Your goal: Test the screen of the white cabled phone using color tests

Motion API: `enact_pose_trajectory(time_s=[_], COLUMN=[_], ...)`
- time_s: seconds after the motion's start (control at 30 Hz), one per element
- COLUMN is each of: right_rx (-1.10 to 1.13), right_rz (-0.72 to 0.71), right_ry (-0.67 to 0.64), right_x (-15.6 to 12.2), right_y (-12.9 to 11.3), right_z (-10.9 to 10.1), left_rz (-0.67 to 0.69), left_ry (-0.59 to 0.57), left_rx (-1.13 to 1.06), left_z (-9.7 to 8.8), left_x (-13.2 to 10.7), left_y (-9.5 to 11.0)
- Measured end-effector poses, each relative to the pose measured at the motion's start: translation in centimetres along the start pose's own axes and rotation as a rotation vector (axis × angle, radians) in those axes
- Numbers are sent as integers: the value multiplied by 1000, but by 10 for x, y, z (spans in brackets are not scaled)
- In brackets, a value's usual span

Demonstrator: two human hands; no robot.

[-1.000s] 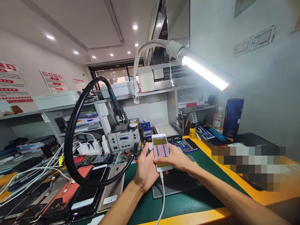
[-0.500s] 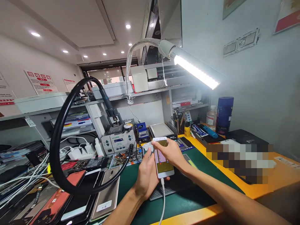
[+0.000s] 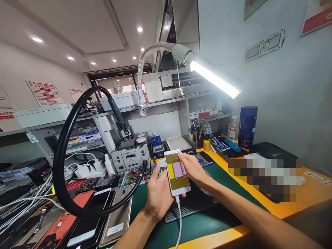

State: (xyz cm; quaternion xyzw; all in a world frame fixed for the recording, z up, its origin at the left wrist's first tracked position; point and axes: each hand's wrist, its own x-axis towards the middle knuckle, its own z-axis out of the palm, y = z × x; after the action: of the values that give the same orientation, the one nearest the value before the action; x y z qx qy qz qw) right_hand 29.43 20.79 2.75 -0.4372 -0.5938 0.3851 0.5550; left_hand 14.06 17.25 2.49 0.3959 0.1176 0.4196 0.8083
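A white smartphone (image 3: 178, 174) with a lit screen of yellow and pink panels is held up above the green mat (image 3: 223, 180). My left hand (image 3: 158, 193) cradles it from behind and below; its thumb points up, apart from the phone's left edge, and a fingertip shows past the lower right edge. My right hand (image 3: 193, 167) grips the upper right side, thumb at the screen's top corner and the other fingers mostly hidden. From the phone's bottom end a white charging cable (image 3: 179, 218) hangs down. Beneath lies a dark perforated plate (image 3: 176, 215), partly covered by my hands.
A thick black hose (image 3: 61, 152) loops across the left, running from a grey soldering station (image 3: 129, 159). Several phones, including a gold one (image 3: 116, 214), lie left of the mat. Overhead hangs a lit lamp (image 3: 214, 79). A blue canister (image 3: 248, 126) stands at the right back.
My right thumb has slid from across the top of the screen to its upper right corner. The phone has shifted slightly left, and its screen shows different panels. My left thumb has moved off the phone's edge.
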Motion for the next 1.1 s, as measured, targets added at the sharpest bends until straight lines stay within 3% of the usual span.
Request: enact_pose_trajectory(time_s=[0.2, 0.43, 0.6, 0.73, 0.9, 1.1], right_rx=[45, -166, -173, -268, -337, -392], right_rz=[19, -93, -107, -122, -28, 55], right_ry=[-44, -18, -68, 24, 132, 176], right_x=[0, -5, -7, -6, -8, -9], right_y=[-2, 0, -1, 3, 6, 3], right_z=[-4, 0, -1, 5, 15, 19], left_rz=[-1, -22, -13, 11, 18, 19], left_ry=[-19, -11, -20, 3, 15, 29], left_rx=[-5, -39, -34, 9, 48, 78], left_z=[-2, -2, -2, -1, -2, -1], left_x=[0, 0, 0, 0, 2, 3], left_y=[1, 1, 3, 0, -8, -12])
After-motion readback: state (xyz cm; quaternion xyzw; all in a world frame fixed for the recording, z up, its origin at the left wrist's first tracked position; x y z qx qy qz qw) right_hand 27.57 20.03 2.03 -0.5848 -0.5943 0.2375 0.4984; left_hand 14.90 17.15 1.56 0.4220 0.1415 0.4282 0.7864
